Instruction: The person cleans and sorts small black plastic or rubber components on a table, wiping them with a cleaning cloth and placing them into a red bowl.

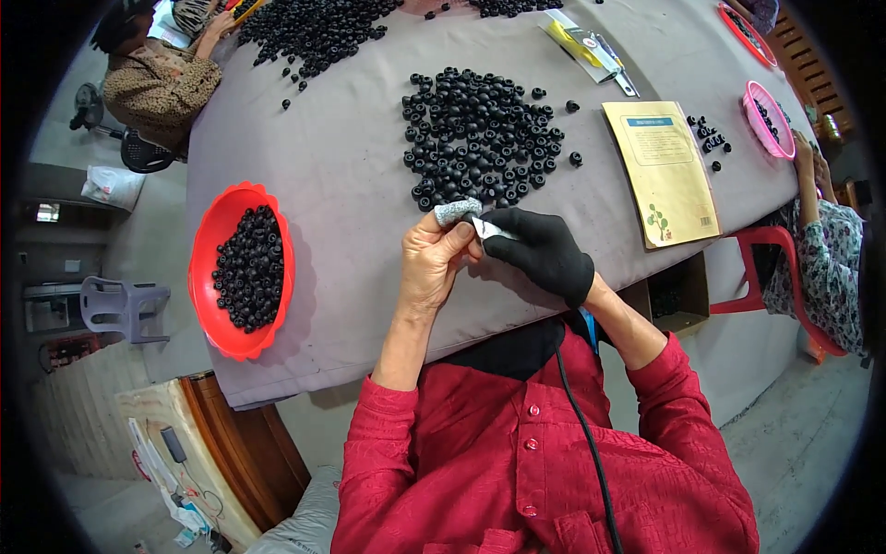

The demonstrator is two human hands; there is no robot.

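My left hand (437, 251) is bare, with a grey-white wrap (458, 212) around one fingertip. Its thumb and fingers are pinched together; whatever they hold is too small or hidden to make out. Against it works my right hand (546, 254), in a black glove, closed on a small flat whitish pointed piece (491, 230), blade-like in shape. Just beyond both hands spreads a pile of small round black parts (480, 138), several showing a hole or ring on one face.
A red scalloped bowl (201, 277) of black parts stands left. A yellow booklet (660, 175) lies right, near a packaged cutter (595, 55). Farther off are another black heap (314, 32) and a pink basket (768, 120). Other people sit at the grey-covered table (346, 148), left and right.
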